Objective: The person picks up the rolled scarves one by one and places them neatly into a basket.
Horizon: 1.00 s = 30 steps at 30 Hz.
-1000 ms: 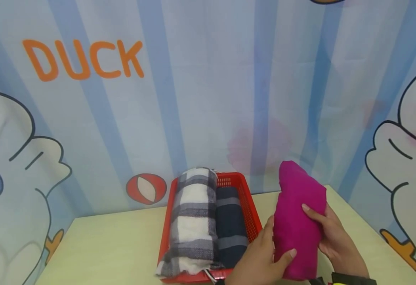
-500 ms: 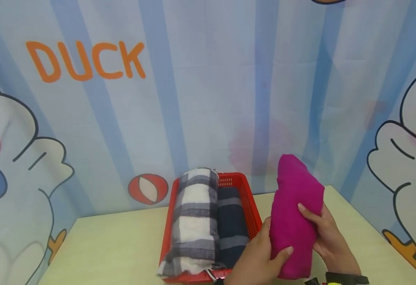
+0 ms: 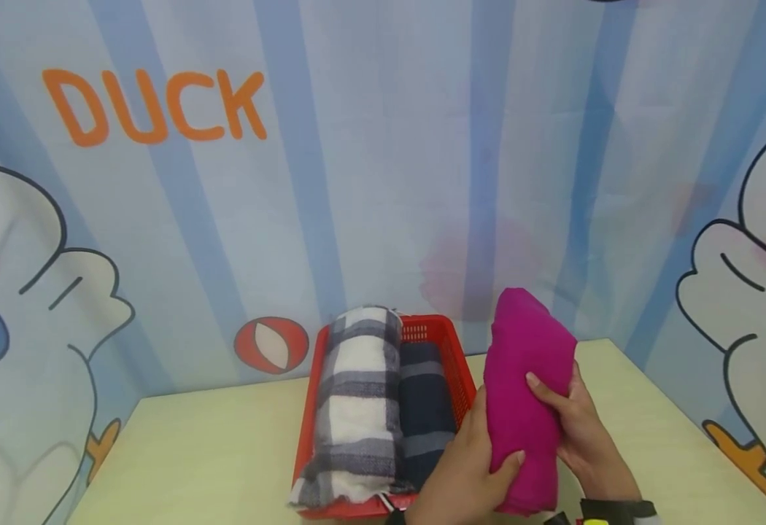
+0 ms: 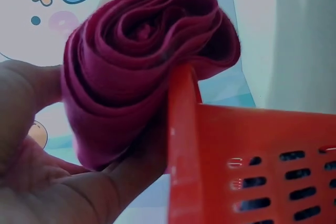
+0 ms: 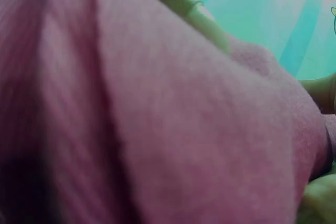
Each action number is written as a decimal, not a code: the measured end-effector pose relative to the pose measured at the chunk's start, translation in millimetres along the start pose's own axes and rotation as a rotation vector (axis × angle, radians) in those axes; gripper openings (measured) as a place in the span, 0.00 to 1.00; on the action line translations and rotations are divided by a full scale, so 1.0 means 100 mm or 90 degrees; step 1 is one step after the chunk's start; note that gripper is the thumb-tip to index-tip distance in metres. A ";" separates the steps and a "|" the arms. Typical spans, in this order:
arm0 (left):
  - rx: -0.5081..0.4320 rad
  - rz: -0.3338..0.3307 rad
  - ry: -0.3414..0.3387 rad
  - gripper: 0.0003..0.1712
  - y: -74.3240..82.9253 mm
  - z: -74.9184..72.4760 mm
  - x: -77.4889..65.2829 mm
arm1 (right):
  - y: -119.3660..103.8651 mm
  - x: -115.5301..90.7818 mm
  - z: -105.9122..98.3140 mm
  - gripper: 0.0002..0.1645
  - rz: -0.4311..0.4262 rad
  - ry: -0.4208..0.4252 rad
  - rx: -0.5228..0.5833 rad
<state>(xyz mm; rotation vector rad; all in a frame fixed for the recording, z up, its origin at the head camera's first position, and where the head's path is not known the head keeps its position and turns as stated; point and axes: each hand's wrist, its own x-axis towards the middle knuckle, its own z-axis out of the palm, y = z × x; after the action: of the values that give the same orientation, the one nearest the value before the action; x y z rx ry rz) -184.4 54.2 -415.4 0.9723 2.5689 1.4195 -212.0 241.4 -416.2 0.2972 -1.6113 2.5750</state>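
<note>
Beside the red basket (image 3: 465, 386), a rolled magenta cloth (image 3: 529, 408) is held off the table, its far end tilted up. My left hand (image 3: 458, 467) grips its left side low down, thumb across the front. Around the right side, my right hand (image 3: 583, 430) grips the cloth with its thumb on top. In the left wrist view the coiled end of the rolled cloth (image 4: 131, 87) shows between left-hand fingers (image 4: 94, 192), close to the basket's corner (image 4: 181, 129). Pink fabric (image 5: 199, 124) fills most of the right wrist view, blurred.
Inside the basket lie a rolled black-and-white checked cloth (image 3: 357, 408), on the left, and a dark navy striped roll (image 3: 424, 401) on the right. The pale yellow table (image 3: 212, 445) extends to both sides. A cartoon-printed curtain (image 3: 389, 182) hangs behind.
Both hands have moved left with the magenta roll, closer to the basket. Their grip looks the same. The basket and its two rolls stay put.
</note>
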 end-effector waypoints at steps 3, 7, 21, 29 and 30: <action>0.008 0.004 -0.011 0.49 0.00 -0.03 -0.01 | 0.02 0.03 0.04 0.36 0.020 0.012 -0.008; 0.037 -0.003 -0.026 0.50 0.01 -0.06 -0.02 | 0.04 0.06 0.05 0.33 0.027 0.026 -0.013; 0.082 -0.028 -0.059 0.51 0.04 -0.19 -0.09 | 0.08 0.14 0.06 0.33 0.041 -0.009 0.065; 0.076 -0.053 -0.051 0.51 0.02 -0.29 -0.11 | 0.10 0.24 0.11 0.25 0.033 -0.085 0.124; 0.078 -0.054 -0.048 0.51 0.02 -0.31 -0.12 | 0.10 0.26 0.12 0.24 0.032 -0.090 0.121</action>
<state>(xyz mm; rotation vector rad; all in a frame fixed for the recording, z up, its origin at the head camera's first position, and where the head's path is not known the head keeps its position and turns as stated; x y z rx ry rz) -183.9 25.6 -399.1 0.9020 2.6339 1.1930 -237.5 225.3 -414.4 0.4683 -1.4330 2.8091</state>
